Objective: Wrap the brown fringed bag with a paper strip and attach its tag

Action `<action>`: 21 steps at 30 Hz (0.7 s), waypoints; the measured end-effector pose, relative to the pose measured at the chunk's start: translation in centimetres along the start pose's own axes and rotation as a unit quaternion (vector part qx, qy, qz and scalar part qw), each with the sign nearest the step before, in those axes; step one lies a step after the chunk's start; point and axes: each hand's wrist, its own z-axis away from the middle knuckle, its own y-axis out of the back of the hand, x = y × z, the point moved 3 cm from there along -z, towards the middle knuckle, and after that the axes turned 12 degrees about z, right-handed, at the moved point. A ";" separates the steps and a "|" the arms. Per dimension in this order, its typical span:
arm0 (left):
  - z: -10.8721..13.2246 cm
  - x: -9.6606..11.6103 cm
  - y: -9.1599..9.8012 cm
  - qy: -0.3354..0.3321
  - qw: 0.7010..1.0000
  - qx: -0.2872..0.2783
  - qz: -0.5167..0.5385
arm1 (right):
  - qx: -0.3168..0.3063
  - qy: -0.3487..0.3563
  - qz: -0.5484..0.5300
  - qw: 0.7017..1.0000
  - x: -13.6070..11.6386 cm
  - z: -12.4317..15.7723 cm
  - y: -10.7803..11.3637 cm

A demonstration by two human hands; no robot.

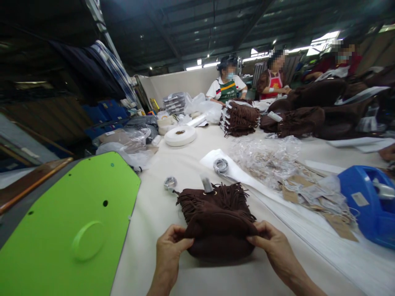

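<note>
A dark brown fringed bag (220, 234) lies on the cream-covered table (151, 205) right in front of me, its rounded bottom towards me and its fringe pointing away. My left hand (171, 248) pinches the bag's left edge between thumb and fingers. On the opposite edge, my right hand (271, 246) grips the bag the same way. Two metal eyelets and a small clear-wrapped piece (206, 183) show at the far end of the bag. Just beyond its left corner rests a shiny wrapped ring-shaped item (170, 183).
A green panel (77, 213) borders my left side. To the right are a blue tape dispenser (367, 205), brown tags (308, 191) and plastic wrap (265, 156). Farther off are a white roll (180, 135), stacked fringed bags (240, 118) and several co-workers (227, 84).
</note>
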 end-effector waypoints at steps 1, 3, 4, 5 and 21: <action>-0.2 0.0 -0.1 -0.007 1.000 0.018 -0.002 | 0.003 0.006 0.003 1.000 -0.2 0.1 0.0; -0.6 -0.2 -0.2 -0.023 0.999 0.049 -0.003 | 0.018 0.027 0.008 0.999 -0.5 0.2 -0.2; -0.8 -0.3 -0.3 -0.030 0.998 0.061 -0.003 | 0.027 0.039 0.010 0.999 -0.6 0.2 -0.3; -1.0 -0.5 -0.2 -0.036 0.997 0.071 -0.003 | 0.036 0.049 0.012 0.998 -0.7 0.2 -0.4; -2.2 0.3 0.1 -0.081 0.974 -0.172 -0.125 | -0.095 0.017 0.058 0.994 -0.8 -0.5 -0.7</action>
